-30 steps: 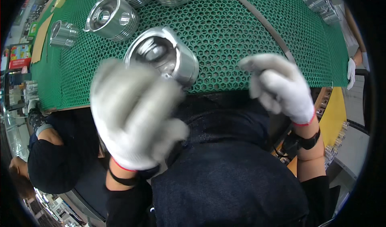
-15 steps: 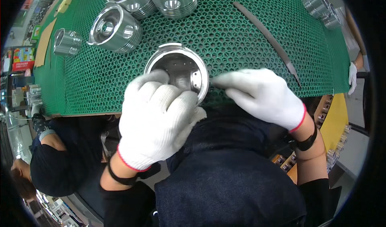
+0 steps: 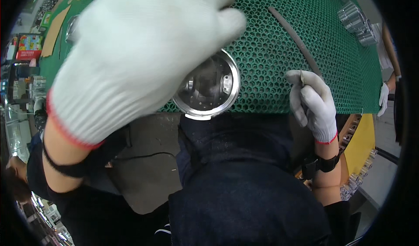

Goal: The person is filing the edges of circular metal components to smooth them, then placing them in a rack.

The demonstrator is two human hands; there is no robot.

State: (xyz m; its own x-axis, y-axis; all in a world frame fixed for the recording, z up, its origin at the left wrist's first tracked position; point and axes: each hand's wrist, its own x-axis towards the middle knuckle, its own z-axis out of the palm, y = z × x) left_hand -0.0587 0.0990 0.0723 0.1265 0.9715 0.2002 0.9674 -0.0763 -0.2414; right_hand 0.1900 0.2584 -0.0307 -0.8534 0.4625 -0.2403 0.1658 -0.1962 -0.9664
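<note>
A silvery metal piston [image 3: 235, 87] stands with its hollow side up at the near edge of the green mat. Its left part is covered by my left hand [image 3: 152, 36], raised large in a white knit glove. The left fingertips run out of view or hide behind the hand, so what they hold cannot be seen. My right hand [image 3: 312, 100], also gloved, is closed at the right of the mat with fingers curled. A thin sliver shows between its fingertips, too small to name. A long dark file [image 3: 294, 36] lies beyond it, its near end hidden behind that hand.
Several more pistons [image 3: 352, 17] stand at the far right of the perforated green mat [image 3: 257, 71]. Brown cardboard [image 3: 56, 32] lies at the far left. Another person's gloved hand [image 3: 383, 98] shows at the right edge, and another person [image 3: 19, 172] sits at the left.
My left hand has left the piston's rim and risen toward the camera. The piston's light rim tab has gone from the far side to the near side. My right hand moved right, to the file's end.
</note>
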